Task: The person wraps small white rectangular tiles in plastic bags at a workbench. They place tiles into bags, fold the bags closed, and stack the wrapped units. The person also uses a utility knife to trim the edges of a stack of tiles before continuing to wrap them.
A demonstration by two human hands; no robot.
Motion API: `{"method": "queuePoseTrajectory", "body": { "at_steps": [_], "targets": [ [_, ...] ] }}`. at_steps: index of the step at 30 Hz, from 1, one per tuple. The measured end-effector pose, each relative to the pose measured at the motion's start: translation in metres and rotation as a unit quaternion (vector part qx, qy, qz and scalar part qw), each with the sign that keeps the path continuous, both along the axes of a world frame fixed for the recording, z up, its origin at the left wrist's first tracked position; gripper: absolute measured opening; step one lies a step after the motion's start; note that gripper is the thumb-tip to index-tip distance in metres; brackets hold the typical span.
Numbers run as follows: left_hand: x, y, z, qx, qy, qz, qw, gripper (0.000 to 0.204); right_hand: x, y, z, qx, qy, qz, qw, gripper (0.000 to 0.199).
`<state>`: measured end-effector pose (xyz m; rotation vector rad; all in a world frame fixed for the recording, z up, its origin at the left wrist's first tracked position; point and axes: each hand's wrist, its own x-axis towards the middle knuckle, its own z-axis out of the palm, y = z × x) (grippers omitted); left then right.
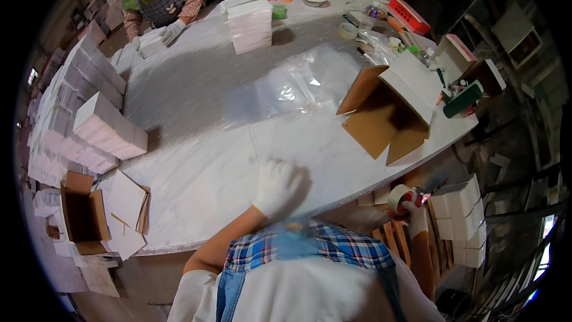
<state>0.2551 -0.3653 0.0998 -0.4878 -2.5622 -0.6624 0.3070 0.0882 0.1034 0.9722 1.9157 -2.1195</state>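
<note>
Tape roll (400,198): brown, in a dispenser with a red part, held off the right edge of the surface (238,143), below its level, above flat cardboard stacked on edge. My right hand (414,214), white glove, has its fingers clenched around the dispenser.

My left hand (277,188), also white-gloved, lies palm down on the pale surface near its front edge. Fingers released and spread, grasping nothing; slight motion blur.

Beyond the left hand, toward the right: open cardboard box (387,113), tipped on its side, flaps splayed, brown inside, white outside. Behind it, a clear plastic sheet (298,86) lies flat on the surface.

Left side of the surface: stack of white flat cartons (110,128), more stacks behind it along the edge. Second stack (250,24) at the far middle.

Below the left edge: an open empty brown box (80,211), with loose white flats just beside it.

Far left corner: another person's gloved hand (173,31) rests on a small white stack.
</note>
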Motion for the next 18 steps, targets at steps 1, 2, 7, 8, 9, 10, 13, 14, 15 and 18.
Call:
{"method": "queuePoseTrajectory", "body": {
  "at_steps": [1,2,7,8,9,10,13,14,15,18],
  "targets": [
    [0.002,0.012,0.022,-0.024,-0.028,-0.008,0.999,0.036,-0.014,0.026,0.000,0.046,-0.017,-0.003,0.999,0.071],
    [0.002,0.023,0.038,-0.047,-0.057,-0.013,0.997,0.035,-0.027,0.051,0.000,0.093,-0.035,-0.003,0.995,0.070],
    [-0.017,0.054,0.053,0.018,0.005,-0.025,1.000,0.014,-0.113,0.159,-0.038,0.242,0.013,-0.025,0.970,0.044],
    [-0.018,0.055,0.051,0.014,0.016,-0.020,1.000,0.015,-0.134,0.163,-0.025,0.298,-0.040,-0.009,0.954,0.041],
    [-0.018,0.054,0.048,-0.001,-0.036,-0.008,0.999,0.012,-0.150,0.171,-0.023,0.314,-0.024,-0.019,0.949,0.038],
    [-0.013,0.047,0.041,-0.015,-0.092,0.011,0.996,0.019,-0.172,0.172,-0.024,0.329,-0.007,-0.020,0.944,0.034],
    [0.001,0.038,0.033,-0.006,-0.082,0.035,0.996,0.029,-0.231,0.189,-0.039,0.422,0.010,0.040,0.906,0.039],
    [0.003,0.038,0.031,0.007,-0.049,0.034,0.998,0.029,-0.245,0.203,-0.053,0.445,0.042,0.050,0.893,0.040],
    [0.004,0.037,0.030,-0.002,-0.070,0.043,0.997,0.029,-0.258,0.211,-0.062,0.481,0.017,0.070,0.874,0.042],
    [0.006,0.033,0.031,-0.006,-0.069,0.059,0.996,0.022,-0.276,0.204,-0.074,0.487,-0.021,0.102,0.867,0.048]
  ]
}}
